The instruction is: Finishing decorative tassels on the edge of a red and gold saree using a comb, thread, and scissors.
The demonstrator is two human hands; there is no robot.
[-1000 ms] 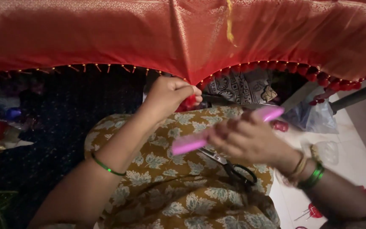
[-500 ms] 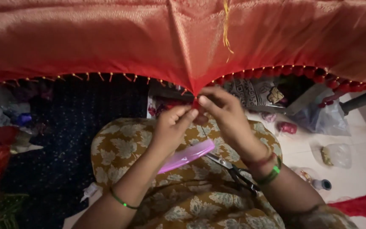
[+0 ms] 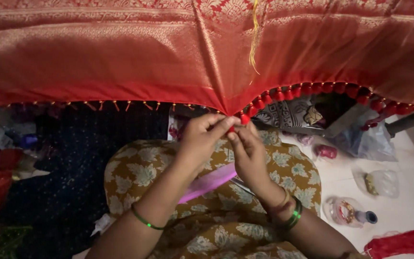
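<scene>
A wide red and gold woven cloth hangs stretched across the top of the view. Its lower edge carries a row of small red tassels on the right and thin gold threads on the left. My left hand and my right hand meet at the hem's lowest point, pinching the edge by a red tassel. A pink comb lies on my lap under my wrists. My lap is covered by mustard fabric with pale leaf print.
A yellow thread dangles down the cloth. On the white floor at right lie a clear bag with small items, another clear packet, a pink spool and red thread bundles. A dark dotted cloth lies at left.
My right hand put the pink comb down on my lap and rose to the hem. Both hands now pinch the cloth's edge together; the view has shifted slightly.
</scene>
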